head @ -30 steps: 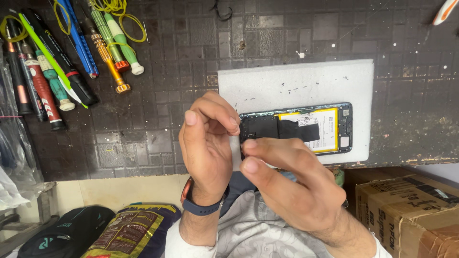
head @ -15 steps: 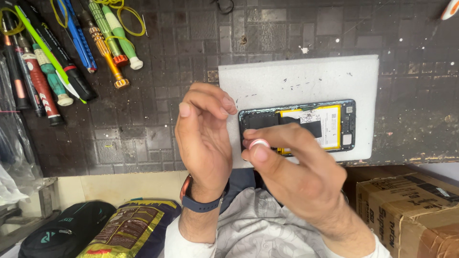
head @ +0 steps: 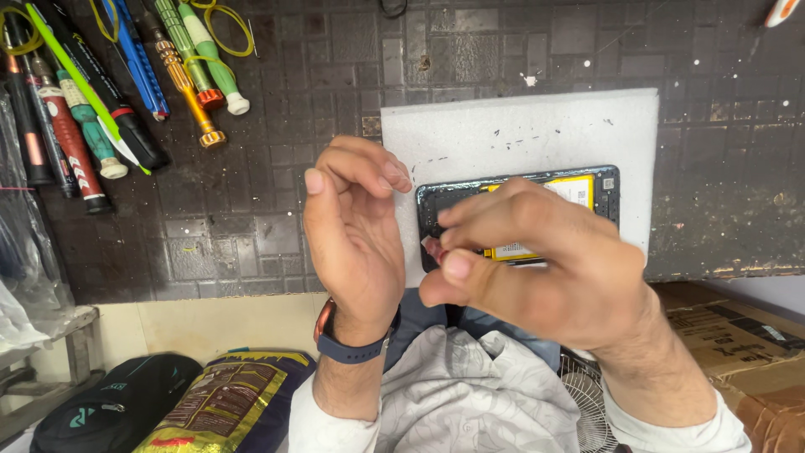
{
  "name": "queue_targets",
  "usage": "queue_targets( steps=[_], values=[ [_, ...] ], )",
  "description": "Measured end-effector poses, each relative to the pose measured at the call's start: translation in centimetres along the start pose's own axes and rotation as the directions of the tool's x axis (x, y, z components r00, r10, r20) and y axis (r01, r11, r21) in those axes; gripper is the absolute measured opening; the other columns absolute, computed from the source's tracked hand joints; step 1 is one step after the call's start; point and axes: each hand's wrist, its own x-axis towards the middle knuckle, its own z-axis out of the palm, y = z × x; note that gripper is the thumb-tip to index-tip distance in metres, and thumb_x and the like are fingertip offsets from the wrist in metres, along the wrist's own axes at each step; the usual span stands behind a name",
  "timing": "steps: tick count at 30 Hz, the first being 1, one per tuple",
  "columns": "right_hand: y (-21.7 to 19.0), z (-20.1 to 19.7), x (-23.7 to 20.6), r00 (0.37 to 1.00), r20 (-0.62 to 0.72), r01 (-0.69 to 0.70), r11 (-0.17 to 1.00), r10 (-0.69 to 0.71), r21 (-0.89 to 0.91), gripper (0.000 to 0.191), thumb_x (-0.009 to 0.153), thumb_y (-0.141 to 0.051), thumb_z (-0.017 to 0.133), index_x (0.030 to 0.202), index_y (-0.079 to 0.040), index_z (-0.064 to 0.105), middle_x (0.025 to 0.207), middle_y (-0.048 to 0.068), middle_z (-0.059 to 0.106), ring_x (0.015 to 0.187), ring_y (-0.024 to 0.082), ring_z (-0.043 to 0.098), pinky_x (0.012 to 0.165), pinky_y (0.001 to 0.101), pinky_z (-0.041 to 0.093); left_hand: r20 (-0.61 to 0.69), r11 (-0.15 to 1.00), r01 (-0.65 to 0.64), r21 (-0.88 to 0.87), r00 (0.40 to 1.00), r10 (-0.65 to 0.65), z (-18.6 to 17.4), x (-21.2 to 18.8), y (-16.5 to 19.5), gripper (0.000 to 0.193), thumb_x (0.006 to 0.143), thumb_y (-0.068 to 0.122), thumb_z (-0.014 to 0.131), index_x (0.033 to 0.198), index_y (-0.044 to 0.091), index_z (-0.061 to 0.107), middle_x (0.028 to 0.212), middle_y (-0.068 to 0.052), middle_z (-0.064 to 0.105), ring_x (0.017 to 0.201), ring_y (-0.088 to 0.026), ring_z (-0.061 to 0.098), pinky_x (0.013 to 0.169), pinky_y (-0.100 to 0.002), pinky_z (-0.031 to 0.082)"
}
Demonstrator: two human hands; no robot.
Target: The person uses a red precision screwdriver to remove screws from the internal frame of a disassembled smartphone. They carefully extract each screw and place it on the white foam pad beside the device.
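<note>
An opened phone (head: 597, 191) with a yellow battery and a black frame lies on a white foam pad (head: 520, 134) on the dark work mat. My right hand (head: 537, 268) hovers over the phone's left half and hides it; its fingers pinch a tiny reddish-white scrap (head: 433, 247). My left hand (head: 352, 231) is raised just left of the phone, palm turned to the right, fingers curled, holding nothing I can see. A dark band with an orange edge sits on my left wrist (head: 352, 344).
Several screwdrivers and tools (head: 109, 92) lie at the mat's far left. A cardboard box (head: 738, 335) sits low on the right. A black bag (head: 101, 411) and a patterned pouch (head: 218, 407) rest below the bench edge.
Both hands came nearer to the camera. My right hand slid further over the phone, covering more of it, and turned so its fingertips pinch toward the left hand.
</note>
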Motion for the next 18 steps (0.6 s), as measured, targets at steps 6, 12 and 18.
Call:
queue_targets(
  steps=[6, 12, 18],
  values=[
    [0.0, 0.1, -0.8, 0.995, 0.091, 0.043, 0.997, -0.037, -0.058, 0.019, 0.088, -0.001, 0.08, 0.1, 0.001, 0.066, 0.102, 0.016, 0.07, 0.087, 0.024, 0.074, 0.068, 0.0345, 0.066, 0.0, 1.0, -0.002, -0.003, 1.0, 0.002, -0.1, 0.0, -0.1, 0.046, 0.123, 0.032, 0.03, 0.094, 0.002, 0.05, 0.1, -0.012, 0.052, 0.089, -0.019, 0.049, 0.088, -0.033, 0.042],
    [0.5, 1.7, -1.4, 0.991, -0.033, 0.121, 0.974, -0.13, -0.191, 0.022, 0.089, -0.003, 0.083, 0.104, -0.002, 0.067, 0.098, 0.014, 0.064, 0.084, 0.025, 0.072, 0.069, 0.0358, 0.066, -0.005, 1.0, -0.006, -0.007, 1.0, 0.006, -0.1, 0.0, -0.1, 0.046, 0.122, 0.033, 0.031, 0.094, 0.002, 0.05, 0.099, -0.012, 0.052, 0.089, -0.019, 0.049, 0.088, -0.034, 0.042],
    [0.8, 2.0, -2.1, 0.994, -0.065, 0.084, 0.989, -0.093, -0.121, 0.037, 0.085, 0.002, 0.079, 0.112, -0.004, 0.054, 0.109, 0.018, 0.064, 0.092, 0.029, 0.074, 0.072, 0.0381, 0.068, -0.006, 1.0, -0.005, -0.01, 1.0, 0.005, -0.1, 0.0, -0.1, 0.046, 0.122, 0.033, 0.031, 0.094, 0.002, 0.05, 0.099, -0.012, 0.052, 0.09, -0.019, 0.049, 0.088, -0.034, 0.042]
  ],
)
